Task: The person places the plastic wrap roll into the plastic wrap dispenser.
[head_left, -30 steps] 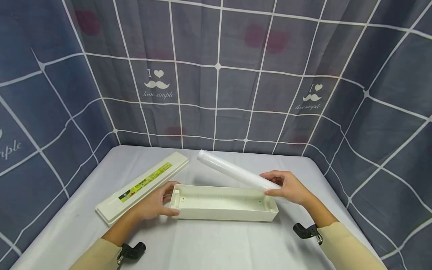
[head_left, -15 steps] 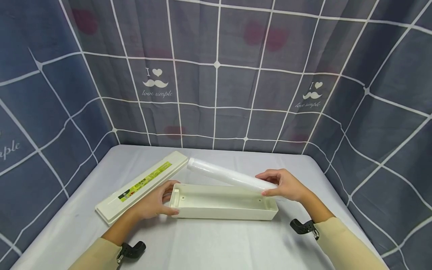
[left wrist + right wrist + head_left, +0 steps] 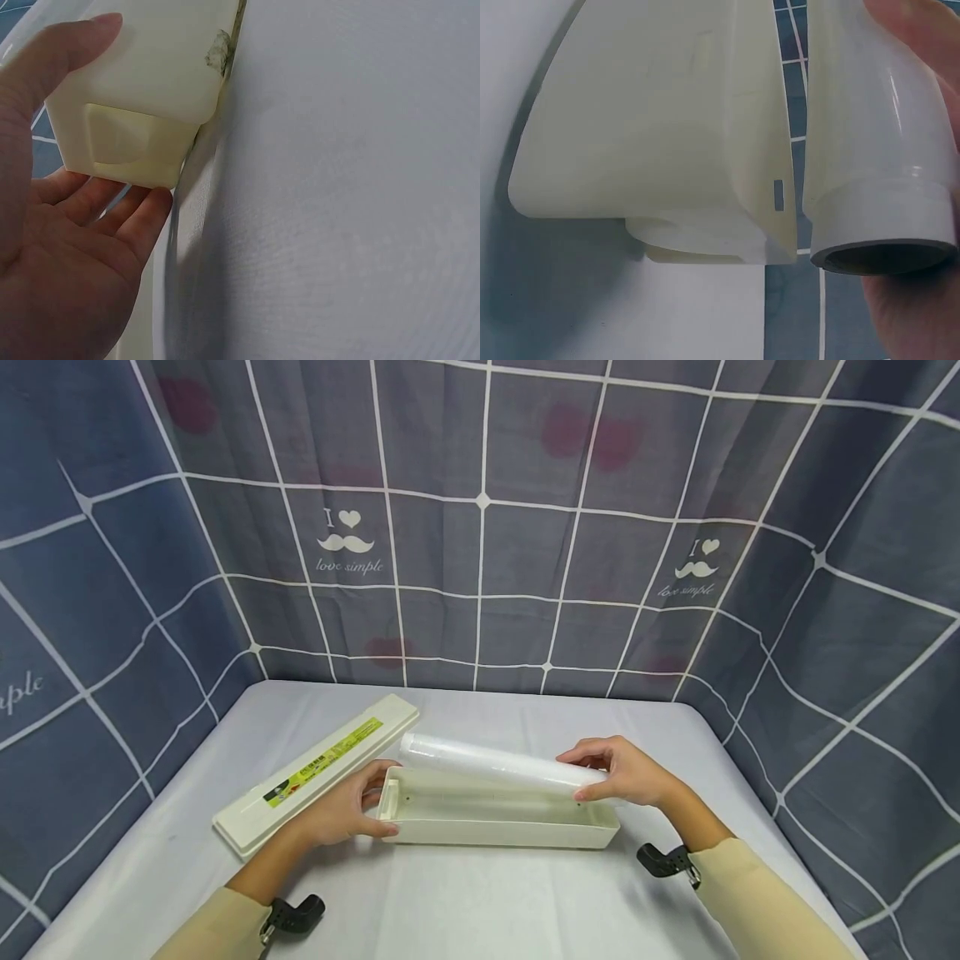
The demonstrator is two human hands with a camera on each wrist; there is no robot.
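A long cream box (image 3: 498, 833) sits on the white-covered table, its top uncovered. My left hand (image 3: 341, 810) grips its left end, thumb on the front wall and fingers behind; the left wrist view shows the thumb and fingertips against the box end (image 3: 142, 67). Held in my right hand (image 3: 630, 772) by its right end is a white roll of cling film (image 3: 487, 762), raised just over the box's back edge. In the right wrist view the roll's hollow core end (image 3: 885, 255) shows beside the box wall (image 3: 645, 127), a gap between them.
A long cream lid (image 3: 352, 722) with a yellow-green label lies slantwise on the table, left of the box and behind my left forearm. Dark checked curtains (image 3: 435, 543) hang around the table (image 3: 480, 902) at the back and both sides.
The roll has come down and toward the box, its left end moving left and nearer, so it lies closer to parallel with the box. My left hand and the box have stayed put.
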